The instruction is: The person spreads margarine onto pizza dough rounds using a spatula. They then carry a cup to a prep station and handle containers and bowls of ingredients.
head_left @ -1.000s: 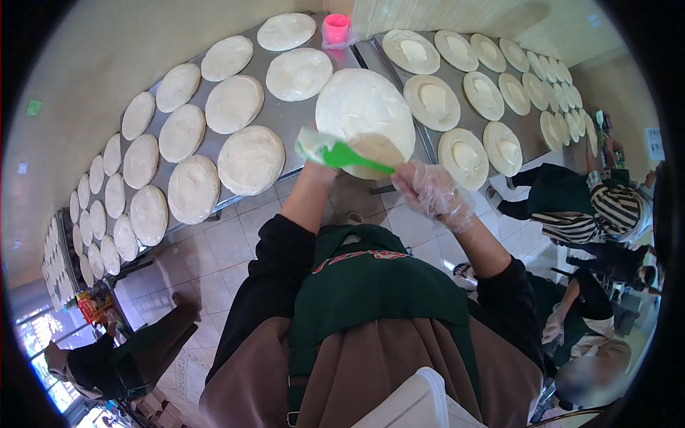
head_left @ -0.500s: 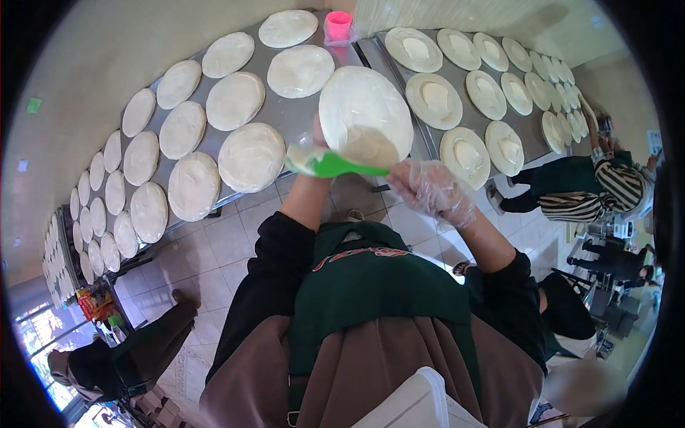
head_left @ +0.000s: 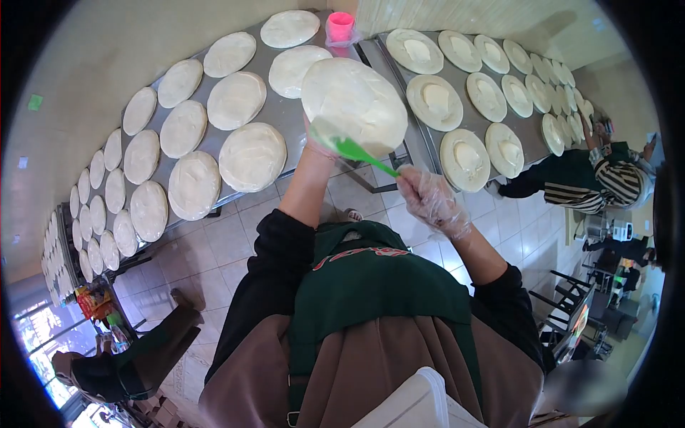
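Note:
My left hand (head_left: 322, 143) holds a round plate (head_left: 357, 96) up from below at its near left edge, most of its fingers hidden under it. White cream covers the plate's face. In my right hand (head_left: 432, 198), inside a clear plastic glove, is the handle of a green spatula (head_left: 365, 155). The spatula's cream-smeared blade lies over the plate's lower left rim; whether it touches is hard to tell. Beyond the plate, a cream-covered plate (head_left: 289, 71) is partly hidden. Another spread plate (head_left: 252, 158) lies left of my left forearm.
Rows of spread plates cover the left metal table (head_left: 294, 118). On the right table (head_left: 457, 68), plates carry white mounds in their middles. A pink cup (head_left: 340, 27) stands at the back. One person (head_left: 592, 175) is at the right table, another (head_left: 107, 371) at lower left.
The held plate has shifted left and tilted. My spatula's blade has swung from the plate's left side up over its lower left rim. The person at right has moved an arm.

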Tool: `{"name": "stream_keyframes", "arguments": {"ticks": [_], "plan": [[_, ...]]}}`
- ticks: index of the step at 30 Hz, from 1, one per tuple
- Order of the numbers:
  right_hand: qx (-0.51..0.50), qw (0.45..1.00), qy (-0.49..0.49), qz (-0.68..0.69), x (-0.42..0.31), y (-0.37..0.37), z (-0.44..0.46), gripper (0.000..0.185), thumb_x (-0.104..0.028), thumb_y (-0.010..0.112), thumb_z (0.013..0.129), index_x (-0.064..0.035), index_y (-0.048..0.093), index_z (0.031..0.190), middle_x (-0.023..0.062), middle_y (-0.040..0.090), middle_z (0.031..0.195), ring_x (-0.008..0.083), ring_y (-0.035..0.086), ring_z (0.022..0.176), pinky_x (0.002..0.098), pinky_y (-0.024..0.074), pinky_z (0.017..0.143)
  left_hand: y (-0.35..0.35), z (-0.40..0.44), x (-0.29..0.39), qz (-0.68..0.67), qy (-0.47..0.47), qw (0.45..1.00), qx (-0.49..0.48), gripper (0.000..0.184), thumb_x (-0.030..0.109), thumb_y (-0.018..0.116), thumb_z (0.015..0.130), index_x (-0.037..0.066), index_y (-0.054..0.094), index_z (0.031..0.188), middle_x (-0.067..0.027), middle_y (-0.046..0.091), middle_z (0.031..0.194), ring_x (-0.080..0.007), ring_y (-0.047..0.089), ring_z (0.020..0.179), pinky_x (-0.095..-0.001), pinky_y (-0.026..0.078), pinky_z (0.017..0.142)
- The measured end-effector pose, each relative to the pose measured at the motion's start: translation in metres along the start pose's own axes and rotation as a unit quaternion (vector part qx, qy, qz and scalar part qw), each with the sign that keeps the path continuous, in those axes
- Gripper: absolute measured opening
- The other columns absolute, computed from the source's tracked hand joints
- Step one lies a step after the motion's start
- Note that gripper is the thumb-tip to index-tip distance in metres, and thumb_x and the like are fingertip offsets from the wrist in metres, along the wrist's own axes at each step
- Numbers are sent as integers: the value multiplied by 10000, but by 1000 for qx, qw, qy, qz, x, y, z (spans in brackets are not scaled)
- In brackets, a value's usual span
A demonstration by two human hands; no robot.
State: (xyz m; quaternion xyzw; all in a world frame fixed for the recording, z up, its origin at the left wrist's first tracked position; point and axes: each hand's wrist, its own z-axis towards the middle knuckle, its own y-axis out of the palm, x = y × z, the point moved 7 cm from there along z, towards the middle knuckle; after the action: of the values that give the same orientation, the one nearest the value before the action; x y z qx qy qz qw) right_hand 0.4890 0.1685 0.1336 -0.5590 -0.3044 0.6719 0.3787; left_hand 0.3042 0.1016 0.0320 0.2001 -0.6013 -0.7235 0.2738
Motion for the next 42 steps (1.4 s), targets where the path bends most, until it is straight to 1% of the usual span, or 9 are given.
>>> {"name": "stream_keyframes", "arguments": {"ticks": [1, 2, 10, 13, 20, 29, 32, 34, 42], "plan": [[-3, 999, -33, -1, -10, -4, 1, 87, -146, 564, 886, -64, 558, 915, 148, 585, 698, 340, 589, 606, 434, 465, 531, 26, -9, 7, 232, 88, 965, 90, 594, 497, 396, 908, 95, 435, 1344, -134, 520, 1307, -327, 523, 1170, -523, 436, 968], [-3, 999, -33, 0, -9, -3, 1, 87, -146, 564, 886, -64, 558, 915, 148, 585, 698, 340, 589, 606, 434, 465, 531, 26, -8, 8, 232, 88, 965, 91, 594, 497, 396, 908, 95, 435, 1344, -134, 520, 1307, -327, 523, 1170, -523, 436, 968], [32, 998, 37, -26, 10, -5, 7, 82, -134, 555, 884, -55, 534, 869, 156, 581, 698, 356, 583, 594, 447, 457, 519, 27, 0, 1, -50, 30, 998, 6, 665, 549, 452, 875, 118, 371, 1376, -139, 465, 1346, -332, 449, 1233, -530, 397, 1010], [26, 999, 13, -32, -6, 4, -1, 77, -131, 556, 883, -59, 531, 873, 160, 569, 687, 355, 582, 589, 453, 451, 517, 15, 5, 17, 120, 153, 980, 48, 645, 544, 402, 889, 107, 390, 1363, -119, 490, 1329, -321, 474, 1212, -525, 383, 1015], [68, 995, 53, 41, -7, -6, 0, 89, -146, 553, 891, -63, 539, 863, 164, 569, 709, 354, 582, 605, 447, 440, 513, 53, 0, 29, 132, 188, 972, 57, 686, 570, 464, 858, 131, 370, 1377, -114, 452, 1360, -347, 434, 1241, -555, 357, 1027], [32, 995, 35, 90, -20, 7, -6, 38, -98, 539, 889, -63, 553, 893, 181, 575, 748, 367, 596, 649, 443, 453, 541, 25, 3, 38, -51, 145, 988, 8, 667, 574, 406, 880, 134, 366, 1380, -129, 451, 1358, -340, 420, 1257, -572, 354, 1022], [89, 992, 62, 60, 0, -16, 5, 59, -108, 540, 892, -63, 549, 929, 183, 574, 715, 387, 590, 657, 449, 454, 557, 46, -3, 41, 23, 112, 990, -79, 640, 544, 390, 903, 130, 359, 1390, -115, 444, 1378, -316, 444, 1248, -503, 386, 1027], [103, 990, 81, 56, 15, -35, 22, 65, -116, 542, 894, -65, 544, 934, 185, 573, 702, 391, 587, 653, 452, 452, 560, 32, -6, 53, 245, 147, 954, 93, 594, 480, 399, 926, 113, 356, 1391, -118, 440, 1383, -306, 458, 1238, -486, 410, 1014], [-19, 998, 62, -28, 25, -20, 28, 69, -115, 539, 897, -51, 556, 917, 187, 597, 753, 390, 586, 692, 434, 460, 581, 29, 2, 50, 6, 70, 997, -19, 579, 458, 402, 933, 102, 363, 1388, -124, 447, 1376, -317, 462, 1229, -484, 407, 1014]]}}
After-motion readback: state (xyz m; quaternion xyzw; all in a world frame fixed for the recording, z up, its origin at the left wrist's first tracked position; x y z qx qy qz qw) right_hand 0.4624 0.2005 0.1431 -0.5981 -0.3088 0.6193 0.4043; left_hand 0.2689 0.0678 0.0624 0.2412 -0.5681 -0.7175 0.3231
